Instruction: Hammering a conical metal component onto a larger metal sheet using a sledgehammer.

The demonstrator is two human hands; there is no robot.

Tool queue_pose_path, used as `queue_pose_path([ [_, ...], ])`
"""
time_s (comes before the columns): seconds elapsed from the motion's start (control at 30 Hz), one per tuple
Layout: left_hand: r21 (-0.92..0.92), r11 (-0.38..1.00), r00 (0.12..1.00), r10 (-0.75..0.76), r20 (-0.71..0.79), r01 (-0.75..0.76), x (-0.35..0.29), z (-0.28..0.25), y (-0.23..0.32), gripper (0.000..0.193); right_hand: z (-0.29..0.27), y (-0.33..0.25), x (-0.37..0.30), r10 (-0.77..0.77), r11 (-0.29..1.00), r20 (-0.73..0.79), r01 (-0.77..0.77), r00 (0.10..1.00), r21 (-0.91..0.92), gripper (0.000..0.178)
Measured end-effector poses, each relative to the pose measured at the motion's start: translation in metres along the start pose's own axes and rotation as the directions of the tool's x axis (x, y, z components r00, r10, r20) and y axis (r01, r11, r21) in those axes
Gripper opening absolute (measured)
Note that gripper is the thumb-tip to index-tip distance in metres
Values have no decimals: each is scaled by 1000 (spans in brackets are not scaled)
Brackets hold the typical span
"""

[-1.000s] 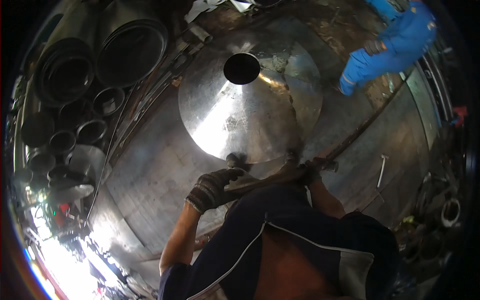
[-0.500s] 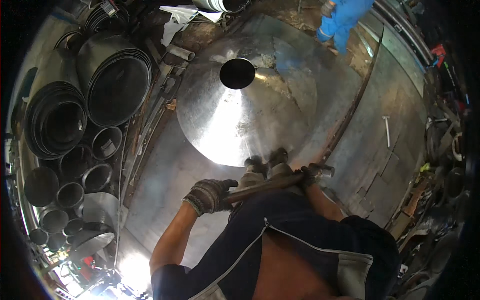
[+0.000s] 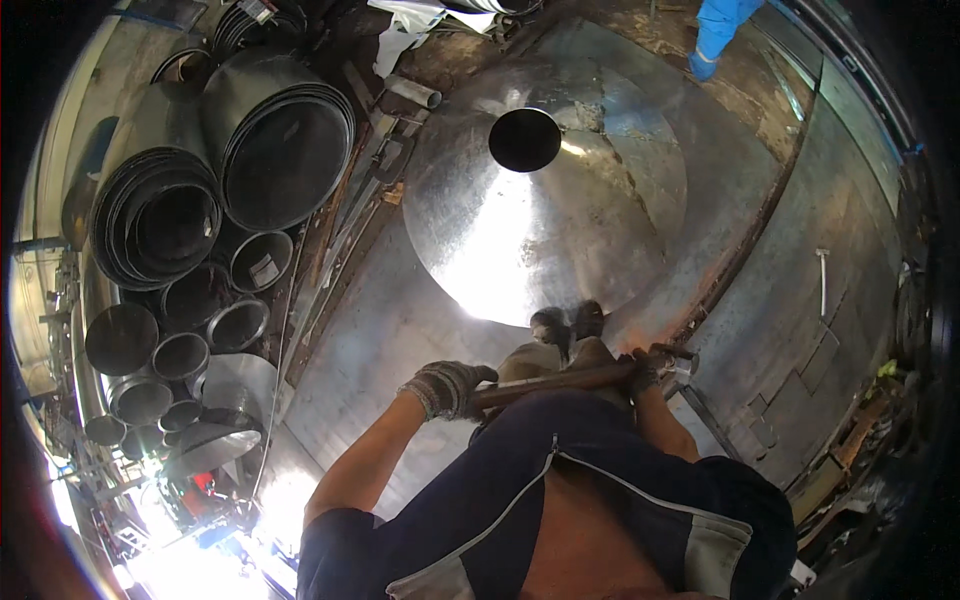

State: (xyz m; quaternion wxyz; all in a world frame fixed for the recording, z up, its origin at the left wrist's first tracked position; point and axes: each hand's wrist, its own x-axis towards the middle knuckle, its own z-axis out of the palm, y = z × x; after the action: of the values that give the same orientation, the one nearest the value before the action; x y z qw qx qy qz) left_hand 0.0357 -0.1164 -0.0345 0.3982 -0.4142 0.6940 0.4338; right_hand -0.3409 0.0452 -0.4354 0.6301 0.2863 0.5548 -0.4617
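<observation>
A long-handled hammer lies across the front of my body, roughly level, with its wooden handle [image 3: 560, 384] spanning both hands. My left hand [image 3: 445, 389], in a grey knitted glove, is closed round the handle's left end. Closed near the metal hammer head [image 3: 677, 358] is my right hand [image 3: 642, 374], also gloved and partly hidden behind the handle. Beyond my feet a large, shiny sheet-metal cone [image 3: 560, 225] sits on the floor plates, with a round dark hole at its top. My shoes [image 3: 570, 322] are at the cone's near edge.
Metal pipes and rolled cylinders [image 3: 287, 155] crowd the left side. Large steel plates [image 3: 740, 330] cover the floor. A small hammer [image 3: 823, 280] lies on the right plate, past a dark gap. At the top right shows another person's blue trouser leg [image 3: 716, 38].
The view has shifted, so the cone and pipes appear farther right. The hammer head has turned somewhat in my right hand. Less of the person in blue shows at the top edge.
</observation>
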Motion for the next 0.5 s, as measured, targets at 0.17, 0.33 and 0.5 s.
queue_pose_path([
  [0.17, -36, 998, 998, 43, -40, -44, 6, 16, -24, 89, -22, -11, 29, -106, 970, 597, 214, 796, -112, 28],
  [0.33, -91, 994, 996, 60, -62, -66, 43, 35, -80, 72, 6, -18, 30, -220, 953, 170, 175, 961, 247, 24],
  [0.5, -98, 988, 987, 108, -121, -120, 143, 29, -117, 51, 123, -75, -67, -592, 800, 476, 546, 650, 248, 28],
])
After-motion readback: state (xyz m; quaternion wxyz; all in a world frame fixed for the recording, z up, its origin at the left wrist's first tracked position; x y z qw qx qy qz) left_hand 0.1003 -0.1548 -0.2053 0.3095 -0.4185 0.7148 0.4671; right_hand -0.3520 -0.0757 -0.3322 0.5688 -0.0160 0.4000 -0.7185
